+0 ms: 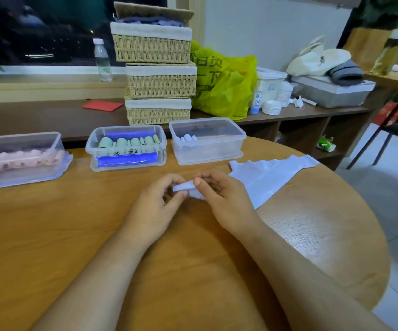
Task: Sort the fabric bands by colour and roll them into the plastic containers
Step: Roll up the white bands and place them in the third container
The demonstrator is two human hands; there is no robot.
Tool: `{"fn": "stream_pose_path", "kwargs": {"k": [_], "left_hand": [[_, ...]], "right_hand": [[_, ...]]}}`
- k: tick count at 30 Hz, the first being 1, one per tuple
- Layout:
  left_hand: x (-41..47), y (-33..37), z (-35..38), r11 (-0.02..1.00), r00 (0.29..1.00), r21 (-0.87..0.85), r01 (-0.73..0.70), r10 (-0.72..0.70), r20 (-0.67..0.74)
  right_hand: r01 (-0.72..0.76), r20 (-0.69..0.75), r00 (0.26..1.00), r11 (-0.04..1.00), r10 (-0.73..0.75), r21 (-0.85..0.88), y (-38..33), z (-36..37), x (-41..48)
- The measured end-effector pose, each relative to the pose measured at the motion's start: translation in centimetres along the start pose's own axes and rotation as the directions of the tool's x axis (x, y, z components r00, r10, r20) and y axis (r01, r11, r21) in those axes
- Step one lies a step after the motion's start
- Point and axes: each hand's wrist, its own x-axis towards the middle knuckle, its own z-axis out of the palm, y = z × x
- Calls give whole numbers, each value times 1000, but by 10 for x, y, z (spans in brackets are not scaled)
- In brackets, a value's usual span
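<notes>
Head view: left hand (159,199) and right hand (219,189) pinch one white band (186,186), apparently mid-roll; pink container (19,158) and green container (126,146) filled; white pile (269,173) remains.

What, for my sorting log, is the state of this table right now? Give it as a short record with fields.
left hand: pinches the end of a white band
right hand: pinches the same band
unrolled white fabric: flat on the table, beside the right hand
left container: pink rolls
middle container: green rolls
right container: a few white rolls at the back
</notes>
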Motion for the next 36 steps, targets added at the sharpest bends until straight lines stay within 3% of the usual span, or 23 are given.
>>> {"fn": "stream_pose_path", "kwargs": {"k": [4, 7, 9, 12, 15, 17, 20, 27, 30, 33, 36], "left_hand": [[-19, 0, -20, 993, 994, -72, 89, -93, -51], [-47, -2, -49, 977, 967, -96, 189, -203, -156], [-68, -3, -72, 961, 939, -108, 256, -274, -206], [-100, -7, -102, 938, 901, -75, 339, -347, -260], [-130, -8, -126, 923, 874, -52, 381, -378, -305], [-146, -7, -140, 909, 849, -62, 413, -408, -335], [-160, -10, -152, 894, 821, -60, 443, -432, -374], [-160, -9, -157, 853, 796, 96, 513, -431, -424], [-159, -14, -161, 804, 792, 197, 561, -451, -413], [-156, -13, -159, 790, 785, 231, 567, -436, -440], [-156, -12, -155, 806, 775, 176, 565, -446, -447]], "right_hand": [[43, 164, 986, 981, -12, -187, 3, -2, -5], [211, 254, 963, 834, -89, -509, 11, -5, -6], [248, 283, 954, 789, -98, -562, 9, -4, -8], [270, 331, 939, 784, -88, -558, -2, 1, -15], [321, 300, 934, 829, -196, -457, -16, 19, -34], [232, 208, 962, 937, -180, -262, -31, 35, -51], [94, 172, 982, 992, -77, -88, -41, 52, -61], [13, 182, 983, 984, 20, -178, -39, 42, -59], [-4, 290, 956, 993, 39, -121, -36, 32, -57], [19, 511, 859, 995, 34, -98, -32, 23, -53], [109, 642, 765, 971, 53, -210, -32, 6, -54]]}}
